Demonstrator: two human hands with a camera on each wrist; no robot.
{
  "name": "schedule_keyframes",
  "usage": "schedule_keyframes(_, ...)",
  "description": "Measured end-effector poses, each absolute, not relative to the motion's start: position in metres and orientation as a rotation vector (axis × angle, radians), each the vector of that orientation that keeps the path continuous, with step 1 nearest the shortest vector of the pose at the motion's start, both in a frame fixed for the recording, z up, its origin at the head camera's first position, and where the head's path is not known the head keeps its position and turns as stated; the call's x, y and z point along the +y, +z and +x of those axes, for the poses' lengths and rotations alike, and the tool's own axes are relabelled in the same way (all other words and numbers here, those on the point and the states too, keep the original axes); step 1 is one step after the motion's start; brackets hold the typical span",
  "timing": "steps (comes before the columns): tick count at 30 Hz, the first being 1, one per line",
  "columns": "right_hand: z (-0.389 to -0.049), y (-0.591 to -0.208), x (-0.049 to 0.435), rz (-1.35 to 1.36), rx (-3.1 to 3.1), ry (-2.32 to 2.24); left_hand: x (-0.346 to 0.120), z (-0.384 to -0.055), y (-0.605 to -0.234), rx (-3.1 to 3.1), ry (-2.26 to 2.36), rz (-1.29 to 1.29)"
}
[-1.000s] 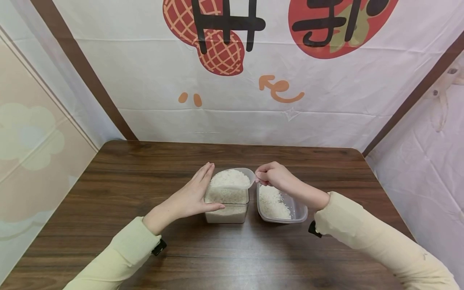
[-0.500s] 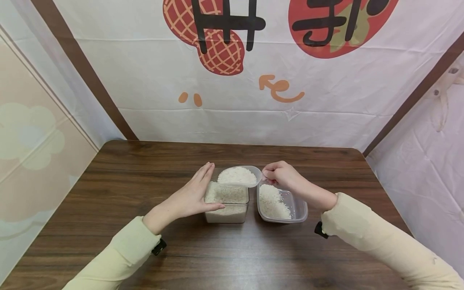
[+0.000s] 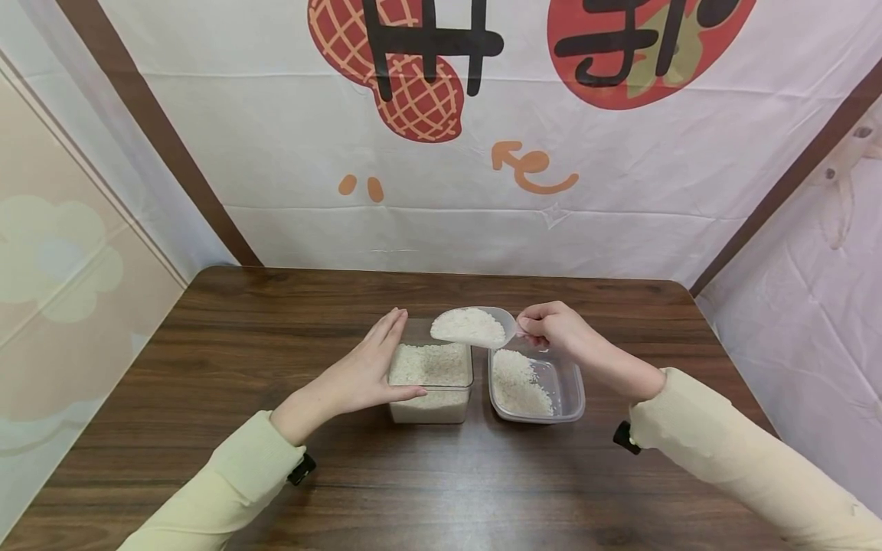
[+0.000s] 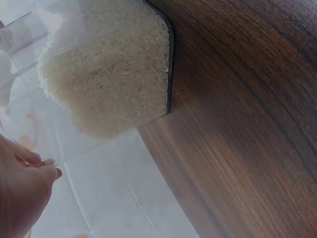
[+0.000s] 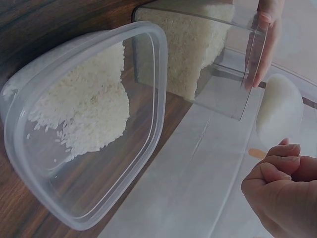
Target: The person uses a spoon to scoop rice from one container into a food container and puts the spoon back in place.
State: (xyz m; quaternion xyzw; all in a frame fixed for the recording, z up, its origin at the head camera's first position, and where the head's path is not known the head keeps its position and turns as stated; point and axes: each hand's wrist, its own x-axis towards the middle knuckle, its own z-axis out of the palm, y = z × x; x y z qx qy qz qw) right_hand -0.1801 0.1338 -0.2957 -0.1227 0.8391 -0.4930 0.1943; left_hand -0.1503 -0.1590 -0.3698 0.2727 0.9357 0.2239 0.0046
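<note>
My right hand (image 3: pixel 561 329) pinches the short handle of a clear plastic scoop (image 3: pixel 510 323) heaped with white rice (image 3: pixel 468 325). The scoop is held above the gap between two containers. My left hand (image 3: pixel 358 375) rests at the left side of the tall clear container (image 3: pixel 430 417), fingers straight and spread, thumb lying along its front rim. Rice (image 4: pixel 114 74) fills much of that container, with a sloping surface seen through the wall. To the right, a shallow clear tub (image 5: pixel 161 84) holds a smaller pile of rice (image 5: pixel 94 104) along its left side. Most of the scoop's handle is hidden by my fingers.
Both containers stand side by side near the middle of the dark wood table (image 3: pixel 289 306). A white printed cloth (image 3: pixel 289 168) hangs behind the table's far edge. Each sleeve has a black wrist device, left (image 3: pixel 302 469) and right (image 3: pixel 626 438).
My right hand has lifted the rice-filled scoop up and to the right, out of the tall container. My left hand has stayed against that container.
</note>
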Motion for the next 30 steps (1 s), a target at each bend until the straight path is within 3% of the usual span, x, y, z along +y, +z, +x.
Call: schedule_keyframes(30,-0.177,-0.303,0.186,-0.229,2.339,-1.506,-0.158,-0.149,-0.371,2.932,0.691,0.873)
